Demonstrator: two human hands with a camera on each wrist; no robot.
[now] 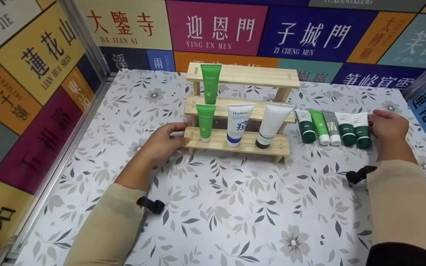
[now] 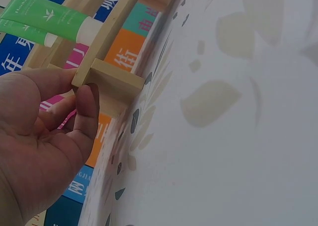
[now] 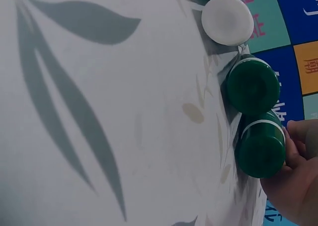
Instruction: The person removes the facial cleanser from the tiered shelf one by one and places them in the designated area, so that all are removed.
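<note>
My left hand (image 1: 165, 142) pinches the left end of the lowest shelf of a wooden stepped display stand (image 1: 240, 79), thumb in front. On that shelf stand a green tube (image 1: 205, 122), a white tube with a blue cap (image 1: 239, 123) and a larger white tube with a dark green cap (image 1: 274, 122). Another green tube (image 1: 210, 83) is upright on the middle tier. At the right, my right hand (image 1: 390, 125) touches the side of the end white tube with a green cap (image 3: 261, 149). Its fingers are loosely bent there; part of their contact is hidden.
Right of the stand, more tubes sit side by side: white-and-green (image 1: 304, 125), green (image 1: 318, 125), grey (image 1: 331, 127) and white-and-green (image 1: 345, 129). A leaf-patterned tabletop (image 1: 213, 221) lies beneath. Panels of coloured signs (image 1: 216, 27) border the back and sides.
</note>
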